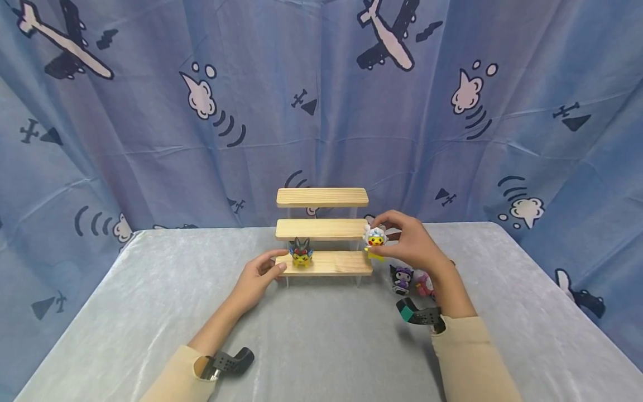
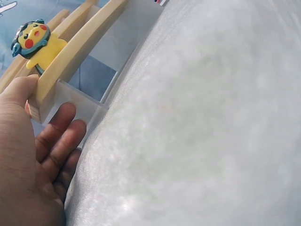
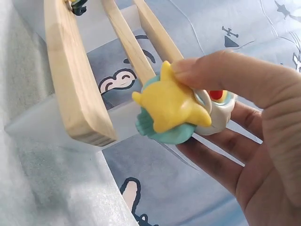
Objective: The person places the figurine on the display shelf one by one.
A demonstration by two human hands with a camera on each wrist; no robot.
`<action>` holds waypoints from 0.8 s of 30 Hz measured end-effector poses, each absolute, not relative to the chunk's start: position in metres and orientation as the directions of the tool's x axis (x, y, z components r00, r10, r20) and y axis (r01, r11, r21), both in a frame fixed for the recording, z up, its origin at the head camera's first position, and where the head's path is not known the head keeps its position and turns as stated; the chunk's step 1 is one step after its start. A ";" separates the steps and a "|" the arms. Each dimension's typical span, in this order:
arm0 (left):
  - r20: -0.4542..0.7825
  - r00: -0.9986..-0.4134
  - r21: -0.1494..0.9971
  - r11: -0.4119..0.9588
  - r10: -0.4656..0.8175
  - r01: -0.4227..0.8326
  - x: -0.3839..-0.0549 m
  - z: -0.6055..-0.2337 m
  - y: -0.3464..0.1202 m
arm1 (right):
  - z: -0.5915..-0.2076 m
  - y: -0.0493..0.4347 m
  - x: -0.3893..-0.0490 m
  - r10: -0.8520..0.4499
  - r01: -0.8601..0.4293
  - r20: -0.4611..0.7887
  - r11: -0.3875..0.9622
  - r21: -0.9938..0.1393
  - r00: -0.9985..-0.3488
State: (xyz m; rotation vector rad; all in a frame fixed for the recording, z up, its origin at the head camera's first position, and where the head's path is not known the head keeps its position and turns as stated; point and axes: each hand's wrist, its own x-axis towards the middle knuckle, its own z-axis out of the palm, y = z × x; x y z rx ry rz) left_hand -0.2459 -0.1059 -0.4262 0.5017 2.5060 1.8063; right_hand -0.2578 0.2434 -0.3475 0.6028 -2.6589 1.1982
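A three-tier wooden display shelf (image 1: 341,263) with clear supports stands on the table. My left hand (image 1: 257,277) holds the left end of its lowest board, thumb and index finger at the edge, the other fingers loosely curled below. On that board, near its left end, stands a yellow figurine (image 1: 301,258) with a dark eared hood. My right hand (image 1: 414,241) pinches a yellow figurine (image 1: 375,241) in a white cap, off the table by the shelf's right end. In the right wrist view, its star-shaped yellow underside (image 3: 171,103) faces the camera, beside the lowest board's end.
A purple-and-black figurine (image 1: 401,279) and a pink figurine (image 1: 424,285), partly hidden by my right wrist, are on the table right of the shelf. Grey cloth covers the table (image 1: 321,346). A blue patterned curtain (image 1: 321,111) hangs behind.
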 end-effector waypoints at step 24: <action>0.192 -0.944 0.928 0.263 0.268 0.264 -0.262 -0.451 -0.112 | -0.351 0.207 -0.257 -0.427 -0.529 0.327 0.547 -0.649 -0.843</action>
